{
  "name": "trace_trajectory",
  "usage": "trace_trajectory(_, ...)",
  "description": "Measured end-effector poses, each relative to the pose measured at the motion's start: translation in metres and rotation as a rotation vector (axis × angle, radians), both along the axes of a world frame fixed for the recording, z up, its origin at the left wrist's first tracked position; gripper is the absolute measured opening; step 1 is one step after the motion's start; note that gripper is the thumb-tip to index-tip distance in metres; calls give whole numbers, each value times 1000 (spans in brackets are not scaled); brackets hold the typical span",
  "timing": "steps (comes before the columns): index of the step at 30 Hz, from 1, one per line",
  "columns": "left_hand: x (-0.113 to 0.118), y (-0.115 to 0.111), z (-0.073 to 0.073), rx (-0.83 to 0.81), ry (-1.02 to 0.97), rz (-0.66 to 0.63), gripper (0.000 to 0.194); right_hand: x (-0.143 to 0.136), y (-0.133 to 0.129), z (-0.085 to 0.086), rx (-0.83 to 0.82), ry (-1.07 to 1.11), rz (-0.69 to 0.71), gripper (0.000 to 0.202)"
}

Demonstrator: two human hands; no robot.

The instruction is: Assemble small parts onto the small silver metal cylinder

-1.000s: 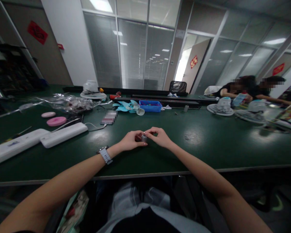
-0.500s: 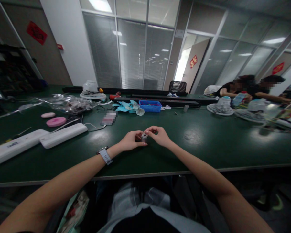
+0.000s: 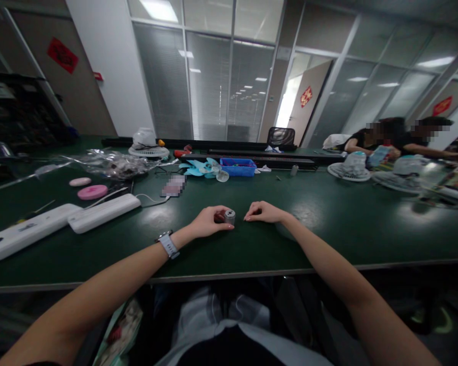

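My left hand (image 3: pixel 209 221) curls around a small grey metal cylinder (image 3: pixel 230 217), which stands upright on the green tabletop. Dark openings show in the cylinder's top. The fingers lie behind and the thumb in front of it. A short gap to the right of the cylinder, my right hand (image 3: pixel 265 211) rests low over the table with thumb and fingertips pinched together. Whatever that pinch holds, if anything, is too small to make out.
A white power strip (image 3: pixel 103 213), pink round case (image 3: pixel 92 191) and phone (image 3: pixel 173 186) lie to the left. Farther back are blue fan blades (image 3: pixel 200 168), a blue basket (image 3: pixel 237 171) and another small cylinder (image 3: pixel 294 170). Two people sit at the far right by fan parts (image 3: pixel 349 172).
My right hand has left the top of the cylinder and moved to the right, its fingertips pinched. My left hand stays around the cylinder.
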State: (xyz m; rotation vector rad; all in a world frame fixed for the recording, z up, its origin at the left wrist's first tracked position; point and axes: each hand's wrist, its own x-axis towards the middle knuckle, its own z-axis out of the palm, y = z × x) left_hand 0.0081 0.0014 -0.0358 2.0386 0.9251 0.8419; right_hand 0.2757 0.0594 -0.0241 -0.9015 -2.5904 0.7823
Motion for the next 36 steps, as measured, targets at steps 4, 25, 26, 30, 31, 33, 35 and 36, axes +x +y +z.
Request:
trace_trajectory(4,1,1,-1,-4,2,8,53,0,-2,3,34,-34,-32,43)
trace_trajectory(25,0,0,-1,22,8,7,52,-65,-48,12,230,451,-170,19)
trace_trajectory(26,0,0,-1,23,5,4,51,-66,-49,12,246,446,-168,18)
trace_trajectory(30,0,0,-1,20,-6,-16,48,-67,-48,9,304,423,-180,17)
trace_trajectory(31,0,0,-1,18,-10,-18,48,-67,-48,9,308,416,-182,17)
trace_trajectory(33,0,0,0,14,-14,-17,48,-67,-49,9,317,407,-188,17)
trace_trajectory(35,0,0,0,12,-11,-11,48,-68,-50,10,337,408,-204,17)
trace_trajectory(36,1,-1,1,11,-7,-8,49,-68,-51,10,347,412,-214,17)
